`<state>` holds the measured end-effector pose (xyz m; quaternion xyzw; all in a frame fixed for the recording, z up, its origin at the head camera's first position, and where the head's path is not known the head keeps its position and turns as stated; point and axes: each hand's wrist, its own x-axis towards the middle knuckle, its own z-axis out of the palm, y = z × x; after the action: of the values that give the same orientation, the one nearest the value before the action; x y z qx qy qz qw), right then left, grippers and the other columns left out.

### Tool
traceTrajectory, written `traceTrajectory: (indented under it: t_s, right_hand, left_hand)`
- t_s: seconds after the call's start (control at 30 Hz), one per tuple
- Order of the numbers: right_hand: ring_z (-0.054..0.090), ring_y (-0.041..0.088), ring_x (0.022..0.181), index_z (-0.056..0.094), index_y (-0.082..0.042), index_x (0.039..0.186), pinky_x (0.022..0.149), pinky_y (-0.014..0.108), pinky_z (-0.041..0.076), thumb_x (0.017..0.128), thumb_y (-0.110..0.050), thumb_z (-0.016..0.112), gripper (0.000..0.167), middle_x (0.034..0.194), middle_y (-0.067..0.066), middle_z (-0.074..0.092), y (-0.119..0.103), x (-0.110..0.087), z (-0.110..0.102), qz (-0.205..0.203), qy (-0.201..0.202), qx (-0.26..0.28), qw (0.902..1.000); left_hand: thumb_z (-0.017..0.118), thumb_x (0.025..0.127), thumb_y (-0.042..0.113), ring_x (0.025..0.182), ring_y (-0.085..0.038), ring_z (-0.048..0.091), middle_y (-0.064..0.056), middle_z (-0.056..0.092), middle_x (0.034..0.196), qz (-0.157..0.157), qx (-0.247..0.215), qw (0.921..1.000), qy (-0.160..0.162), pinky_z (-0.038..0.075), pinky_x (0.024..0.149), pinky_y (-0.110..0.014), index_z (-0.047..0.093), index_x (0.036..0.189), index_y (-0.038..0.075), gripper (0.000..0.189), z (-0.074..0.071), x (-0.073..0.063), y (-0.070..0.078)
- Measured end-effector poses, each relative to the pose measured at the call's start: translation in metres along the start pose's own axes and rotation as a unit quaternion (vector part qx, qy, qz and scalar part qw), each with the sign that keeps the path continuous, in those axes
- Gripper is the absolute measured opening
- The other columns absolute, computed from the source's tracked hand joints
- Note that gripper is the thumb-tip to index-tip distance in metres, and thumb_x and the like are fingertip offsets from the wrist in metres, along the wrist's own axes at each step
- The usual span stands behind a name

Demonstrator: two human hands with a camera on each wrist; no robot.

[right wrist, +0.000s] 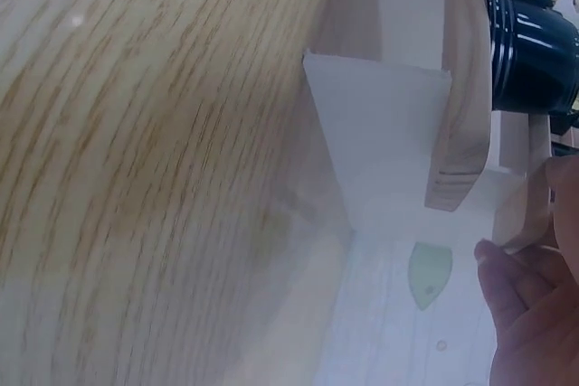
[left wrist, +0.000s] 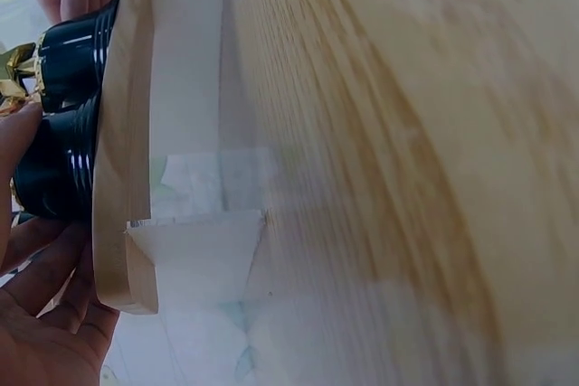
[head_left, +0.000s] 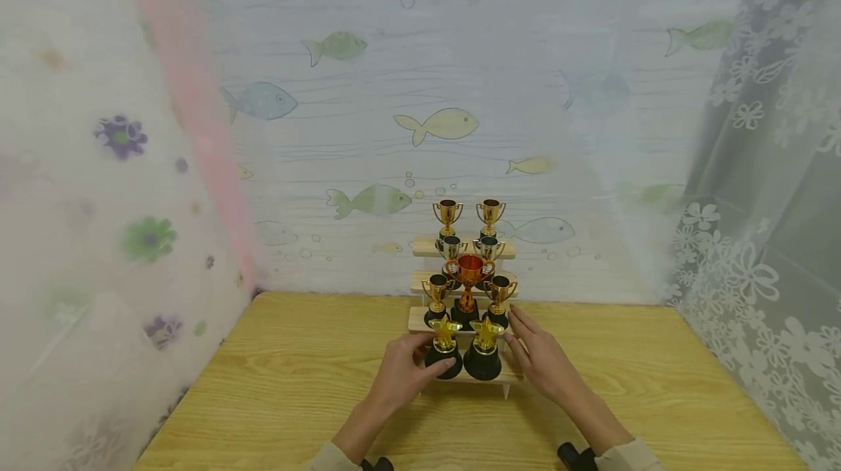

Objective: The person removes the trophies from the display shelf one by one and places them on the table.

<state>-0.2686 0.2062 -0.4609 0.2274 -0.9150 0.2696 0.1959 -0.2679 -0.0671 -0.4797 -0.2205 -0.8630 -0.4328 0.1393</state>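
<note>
A tiered wooden stand (head_left: 512,372) holds several small cup trophies and two star trophies on black bases. My left hand (head_left: 402,370) grips the left star trophy (head_left: 445,332) on the lowest shelf, thumb across the front of its base and fingers around its left side. Beside it stands the right star trophy (head_left: 482,363). At the stand's right side, my right hand (head_left: 542,355) touches the end of the shelf (right wrist: 523,214) above the lowest one, its fingers nearly straight. An orange-red cup trophy (head_left: 469,272) stands between two gold cup trophies (head_left: 499,288) behind the stars.
Smaller silver-toned cups (head_left: 489,248) and gold cups (head_left: 490,214) fill the upper shelves. The stand rests on a wood-grain table (head_left: 296,354). A fish-print curtain (head_left: 558,128) hangs behind, with flower-print sheets (head_left: 72,223) at the sides.
</note>
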Motion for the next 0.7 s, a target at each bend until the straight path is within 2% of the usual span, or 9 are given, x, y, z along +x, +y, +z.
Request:
traceTrajectory:
  t_s: [0.3, 0.7]
  right_hand:
    - [0.050, 0.046, 0.135, 0.047, 0.012, 0.146, 0.106, 0.057, 0.043, 0.107, -0.016, 0.056, 0.049, 0.155, 0.025, 0.043, 0.0010, 0.0010, 0.0010, 0.003, 0.003, -0.001, 1.0000]
    - [0.050, 0.045, 0.135, 0.047, 0.012, 0.145, 0.106, 0.056, 0.044, 0.107, -0.017, 0.056, 0.049, 0.155, 0.024, 0.043, 0.0010, 0.0009, 0.0006, 0.008, 0.000, -0.001, 1.0000]
  left_hand:
    - [0.079, 0.089, 0.045, 0.081, -0.007, 0.063, -0.006, 0.074, 0.111, -0.001, 0.007, 1.0000, -0.003, 0.053, 0.069, -0.025, 0.072, 0.127, 0.008, 0.053, -0.0010, 0.0002, 0.0014]
    - [0.080, 0.089, 0.043, 0.078, -0.015, 0.067, -0.006, 0.073, 0.106, 0.003, 0.000, 1.0000, -0.002, 0.055, 0.067, -0.023, 0.073, 0.124, 0.007, 0.050, -0.0096, -0.0012, 0.0048]
